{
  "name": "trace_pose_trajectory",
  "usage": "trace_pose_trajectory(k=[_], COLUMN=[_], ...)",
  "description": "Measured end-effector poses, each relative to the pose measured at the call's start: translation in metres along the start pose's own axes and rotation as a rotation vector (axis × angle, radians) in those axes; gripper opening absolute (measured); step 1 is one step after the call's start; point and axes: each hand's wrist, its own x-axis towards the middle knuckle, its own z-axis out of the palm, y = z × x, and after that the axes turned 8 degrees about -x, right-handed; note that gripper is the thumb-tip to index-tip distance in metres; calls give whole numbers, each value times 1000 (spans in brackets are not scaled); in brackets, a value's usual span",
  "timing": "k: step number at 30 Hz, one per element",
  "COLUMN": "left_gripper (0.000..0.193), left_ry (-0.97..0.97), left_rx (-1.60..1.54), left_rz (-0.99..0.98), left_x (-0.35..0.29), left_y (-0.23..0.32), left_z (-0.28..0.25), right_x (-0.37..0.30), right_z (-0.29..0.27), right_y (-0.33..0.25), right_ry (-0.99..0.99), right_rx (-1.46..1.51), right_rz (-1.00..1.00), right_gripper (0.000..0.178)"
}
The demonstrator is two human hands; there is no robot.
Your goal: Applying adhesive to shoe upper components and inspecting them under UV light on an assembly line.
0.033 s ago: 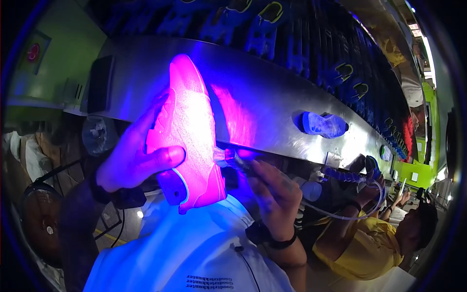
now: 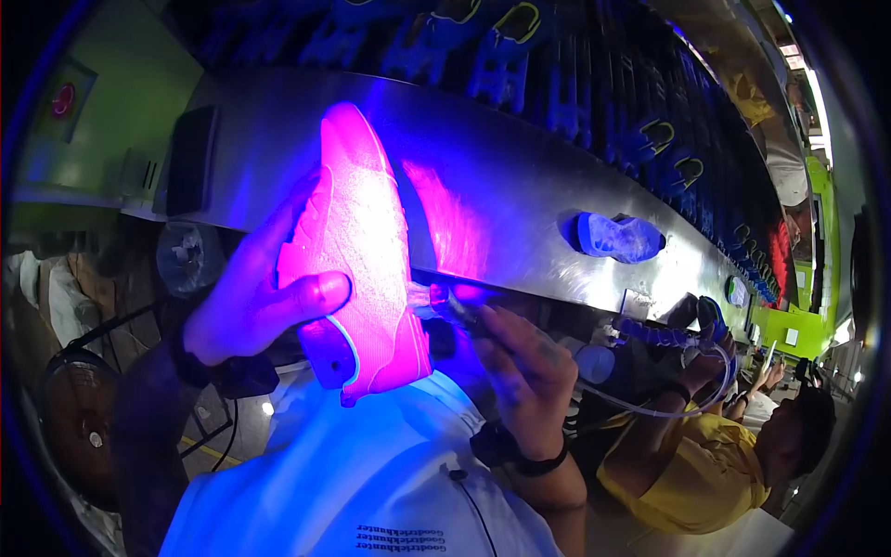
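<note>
A shoe [image 2: 357, 232], glowing pink and white under violet light, is held up with its toe pointing away from me. My left hand [image 2: 269, 297] grips it from the left, with the thumb across its side near the collar and the other fingers mostly hidden behind it. In my right hand [image 2: 529, 371] is a brush [image 2: 444, 302], its pale bristles at the shoe's right edge where upper meets sole. Glare hides the fine detail on the shoe's side.
A metal bench [image 2: 520, 195] runs from left to far right, and a blue-lit sole [image 2: 619, 238] lies on it. Behind stands a dark rack [image 2: 557, 93] with several shoes. At right, a person in yellow [image 2: 696, 464] works beside a clear hose [image 2: 650, 411]. A round fan [image 2: 83, 432] stands at left.
The shoe has shifted very slightly to the left and tilted a little in my left hand. The brush stays at its right edge.
</note>
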Motion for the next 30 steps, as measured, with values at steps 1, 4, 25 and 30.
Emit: trace_pose_trajectory(k=[1, 4, 25, 30], left_gripper=[95, 88, 48, 41], left_ry=[34, 90, 231, 241], left_rx=[-47, -108, -749, -932], left_rz=[91, 153, -295, -488], left_x=[3, 8, -6, -15], left_y=[0, -1, 9, 11], left_z=[5, 7, 41, 41], right_x=[0, 0, 36, 46], right_z=[-1, -8, -39, -43], right_y=[0, -1, -25, -32], right_ry=[-9, -26, 186, 199], right_rx=[5, 3, -450, -459], right_rz=[22, 56, -531, -622], right_gripper=[35, 34, 38, 40])
